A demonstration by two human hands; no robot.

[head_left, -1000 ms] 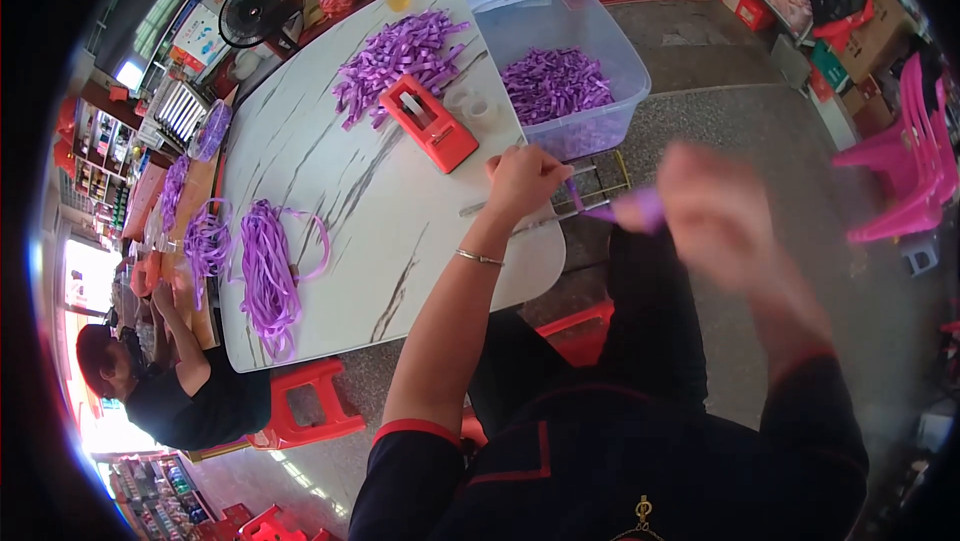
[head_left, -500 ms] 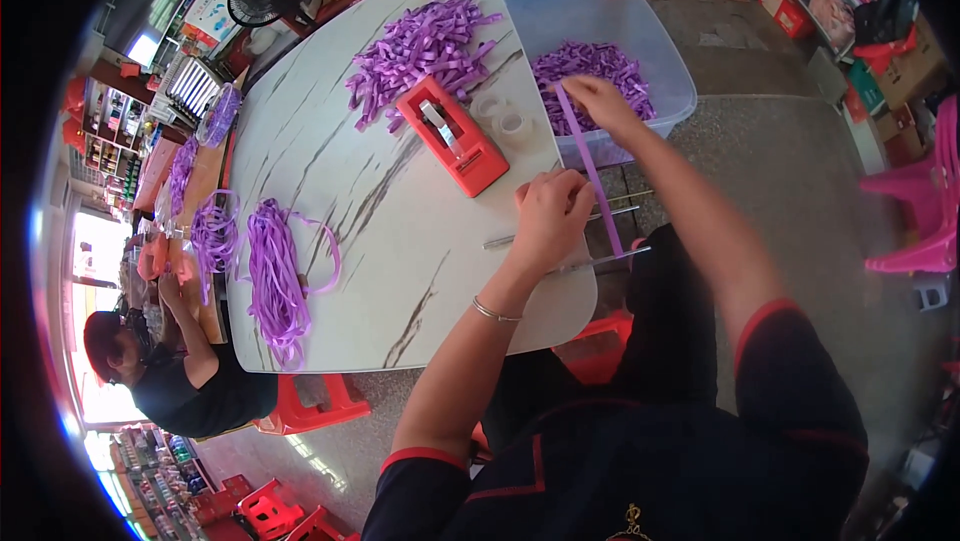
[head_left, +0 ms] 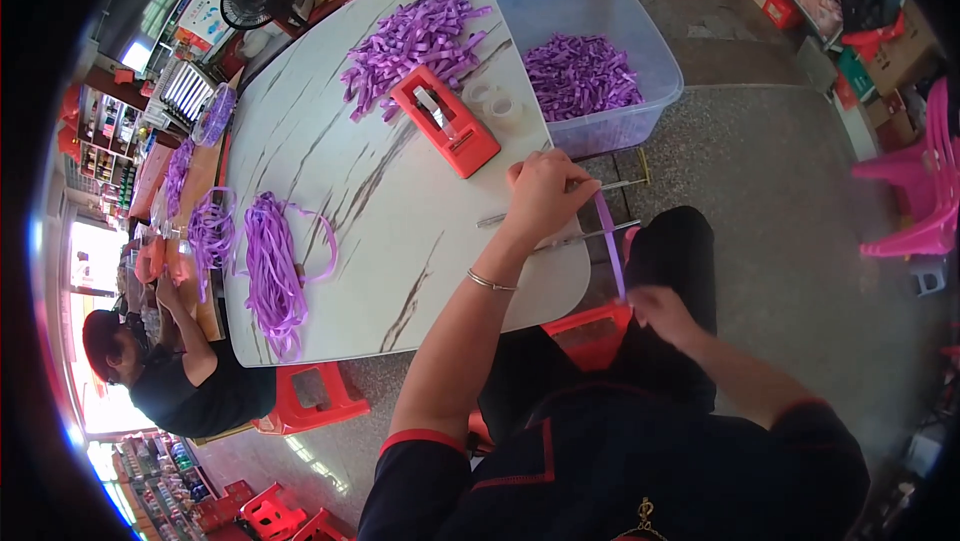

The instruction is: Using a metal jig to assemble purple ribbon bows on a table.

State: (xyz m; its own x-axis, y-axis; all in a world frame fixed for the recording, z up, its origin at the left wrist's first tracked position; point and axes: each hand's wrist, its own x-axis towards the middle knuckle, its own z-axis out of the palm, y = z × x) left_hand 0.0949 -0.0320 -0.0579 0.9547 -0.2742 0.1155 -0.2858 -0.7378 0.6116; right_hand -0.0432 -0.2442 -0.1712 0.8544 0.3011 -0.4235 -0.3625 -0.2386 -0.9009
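Note:
A narrow purple ribbon (head_left: 614, 259) runs between my hands beyond the table's right edge. My left hand (head_left: 548, 193) is closed at its upper end, pinching it just above two thin metal rods (head_left: 568, 240) that stick out past the edge. My right hand (head_left: 664, 313), slightly blurred, grips the lower end beside my knee. The ribbon crosses the nearer rod; whether it loops round it I cannot tell. Close by on the white marbled table (head_left: 400, 211) stands a red tape dispenser (head_left: 468, 151), with clear tape rolls (head_left: 503, 111) next to it.
Short purple ribbon pieces are heaped on the table (head_left: 415, 46) and in a clear plastic bin (head_left: 655, 91) beside it. Long ribbon bundles (head_left: 272, 266) lie at the left. A co-worker (head_left: 190, 381) sits further left. A red stool (head_left: 590, 336) is below the table edge.
My right hand has swung from over the bin down toward my knee, with the ribbon's end in it. My left hand stays near the rods.

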